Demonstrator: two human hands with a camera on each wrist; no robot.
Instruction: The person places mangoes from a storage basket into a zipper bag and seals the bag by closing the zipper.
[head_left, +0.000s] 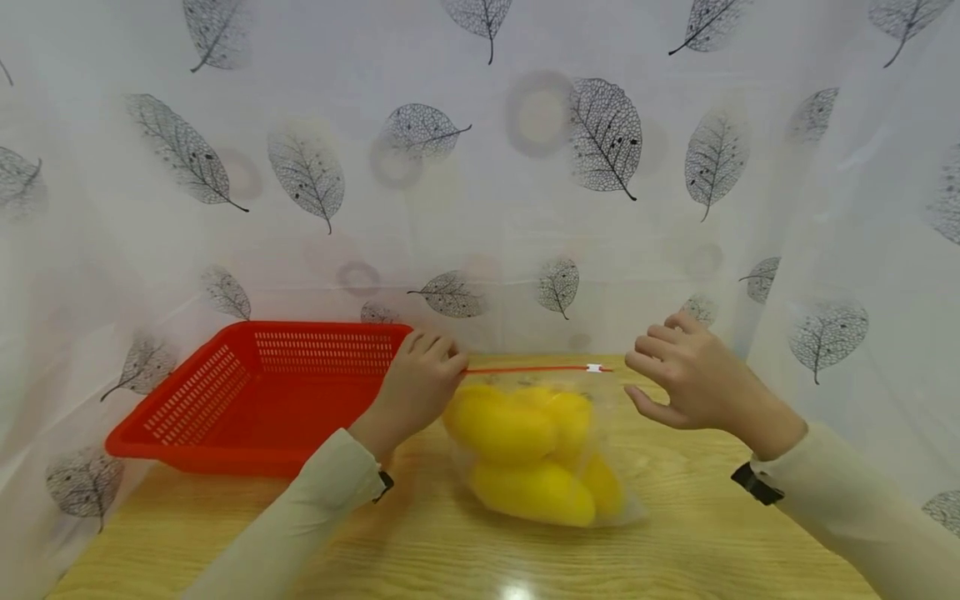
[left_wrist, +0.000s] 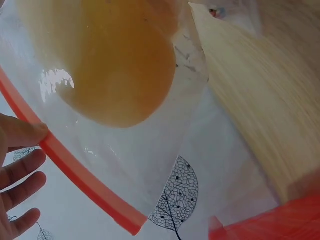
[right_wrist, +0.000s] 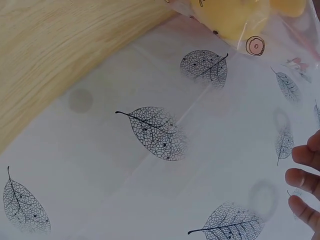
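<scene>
A clear zip bag (head_left: 609,417) holds several plump yellow fruits (head_left: 506,433) that look like mangoes. Along its top runs a red zip strip (head_left: 525,368) with a small white slider (head_left: 594,367) near the right end. My left hand (head_left: 416,379) pinches the strip's left end; the left wrist view shows the thumb (left_wrist: 27,132) on the red strip (left_wrist: 82,172). To the right of the bag, my right hand (head_left: 686,371) is raised with fingers loosely bent, apart from the slider. It holds nothing, and only its fingertips (right_wrist: 302,177) show in the right wrist view.
A red plastic basket (head_left: 258,457) with slotted walls stands left of the bag, beside my left forearm. Both are on a wood-grain table (head_left: 420,558). A whitish curtain (head_left: 480,225) with dark leaf prints hangs behind and at the sides.
</scene>
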